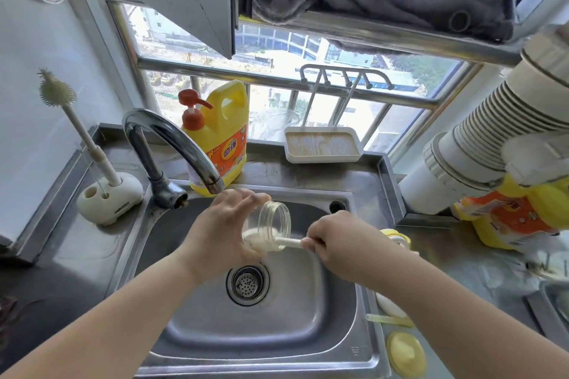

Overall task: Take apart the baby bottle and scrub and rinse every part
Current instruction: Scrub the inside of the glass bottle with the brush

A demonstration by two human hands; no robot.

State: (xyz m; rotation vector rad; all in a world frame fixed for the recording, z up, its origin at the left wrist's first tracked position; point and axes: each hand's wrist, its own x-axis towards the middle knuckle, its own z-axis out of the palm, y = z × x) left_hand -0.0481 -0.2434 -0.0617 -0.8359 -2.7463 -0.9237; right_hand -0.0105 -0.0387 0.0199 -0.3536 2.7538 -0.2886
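From the head camera, the steel sink (308, 317) is the landmark; above its basin, just short of the faucet (181, 144) spout, the left hand (221, 224) grips the clear bottle body (271, 228), fingers curled round its far side, the threaded mouth tipped up and to the right; the right hand (338, 243) pinches the white handle of a small brush (286, 244), whose head sits inside the bottle; both are held over the drain strainer (248, 283); on the counter just right of the sink lie a round yellow cap (406, 348), a pale straw-like piece (388, 319) and a yellow part (395, 237) partly hidden behind the right wrist; behind the sink, beside the faucet, stands a yellow detergent jug (221, 138) with a red pump; left of the sink a long bottle brush (77, 129) stands upright in a white holder (110, 198); a white tray (323, 144) sits on the ledge behind the sink, to the right
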